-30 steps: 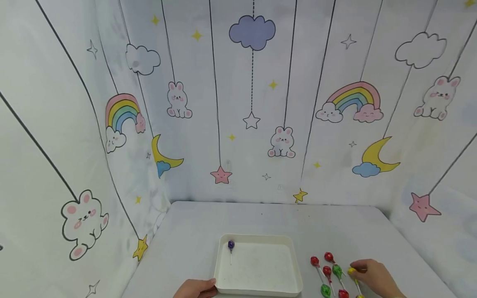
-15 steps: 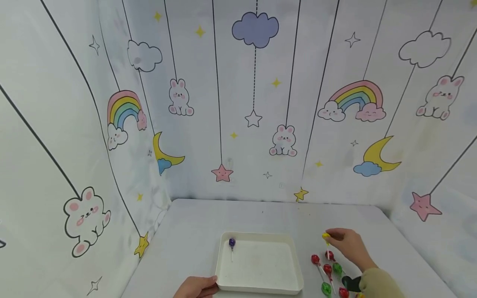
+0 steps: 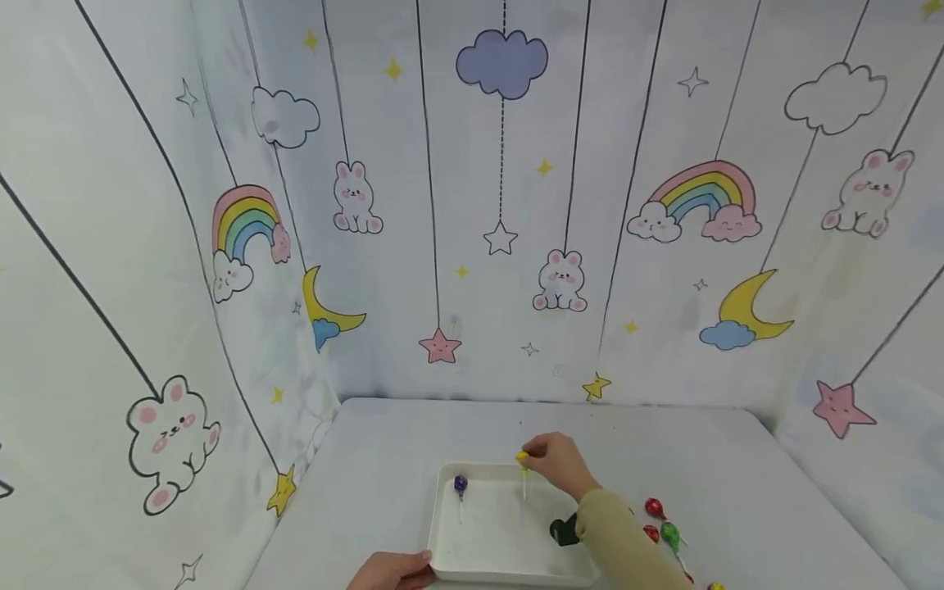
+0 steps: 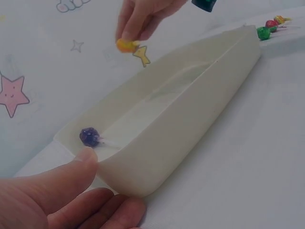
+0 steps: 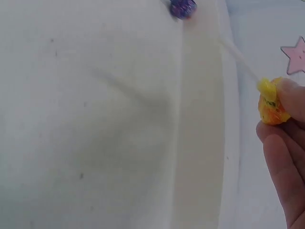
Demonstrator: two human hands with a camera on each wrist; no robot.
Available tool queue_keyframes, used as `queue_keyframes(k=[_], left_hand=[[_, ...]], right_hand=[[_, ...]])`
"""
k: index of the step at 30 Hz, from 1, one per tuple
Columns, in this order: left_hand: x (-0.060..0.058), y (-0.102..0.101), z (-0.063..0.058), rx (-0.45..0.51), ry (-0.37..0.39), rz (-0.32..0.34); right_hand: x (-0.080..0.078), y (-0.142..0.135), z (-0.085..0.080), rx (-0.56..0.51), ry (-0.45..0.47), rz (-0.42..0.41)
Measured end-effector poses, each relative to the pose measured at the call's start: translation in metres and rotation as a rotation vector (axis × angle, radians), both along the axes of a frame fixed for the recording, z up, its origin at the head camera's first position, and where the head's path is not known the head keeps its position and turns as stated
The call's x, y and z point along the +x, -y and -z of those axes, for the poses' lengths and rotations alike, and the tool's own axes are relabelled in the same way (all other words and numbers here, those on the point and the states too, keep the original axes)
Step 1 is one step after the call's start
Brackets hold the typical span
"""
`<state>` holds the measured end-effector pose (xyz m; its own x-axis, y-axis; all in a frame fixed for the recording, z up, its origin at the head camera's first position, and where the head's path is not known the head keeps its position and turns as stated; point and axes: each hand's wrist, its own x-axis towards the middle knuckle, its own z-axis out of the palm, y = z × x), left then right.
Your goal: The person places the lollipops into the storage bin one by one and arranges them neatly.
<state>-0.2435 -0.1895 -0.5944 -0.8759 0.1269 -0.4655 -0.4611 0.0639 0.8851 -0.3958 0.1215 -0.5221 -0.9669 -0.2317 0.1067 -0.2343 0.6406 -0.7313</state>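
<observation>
My right hand (image 3: 562, 465) pinches a yellow lollipop (image 3: 523, 457) by its wrapped head, over the far edge of the white tray (image 3: 509, 567). In the right wrist view the yellow lollipop (image 5: 272, 102) has its white stick pointing toward the tray. A purple lollipop (image 3: 460, 483) lies inside the tray near its far left corner. At the tray's near left corner my left hand (image 3: 392, 569) grips the wall; the left wrist view shows the thumb (image 4: 86, 164) at the rim and the other fingers curled below it.
Right of the tray lie several lollipops, among them a red one (image 3: 654, 508), a green one (image 3: 670, 537) and a yellow one (image 3: 715, 586). My right sleeve (image 3: 627, 533) hides part of that group and the tray's right side. A patterned cloth wall stands behind the table.
My right hand has picked the yellow lollipop up from the group on the right and carried it left to above the tray's far side. My left hand stays at the tray's corner.
</observation>
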Motion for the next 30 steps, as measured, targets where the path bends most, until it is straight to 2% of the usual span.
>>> queue_keyframes(k=[4,8,14,21,25,30], left_hand=[[-0.001,0.000,-0.003,-0.004,0.004,-0.019],[-0.001,0.001,-0.005,0.003,-0.001,-0.026],[-0.002,0.001,-0.004,0.010,0.003,-0.020],[-0.002,0.000,-0.003,0.014,-0.002,-0.007],[-0.003,0.000,-0.001,0.017,-0.007,-0.002],[-0.003,0.001,0.000,0.020,-0.013,-0.003]], right_hand=[[-0.002,0.032,0.009,0.044,0.011,-0.048],[-0.004,0.052,0.021,0.048,0.019,-0.033],[-0.007,0.070,0.045,0.091,0.002,-0.020],[-0.005,0.083,0.066,0.187,-0.086,-0.059],[-0.003,0.087,0.065,0.209,-0.098,-0.045],[0.002,0.093,0.054,0.244,-0.067,-0.021]])
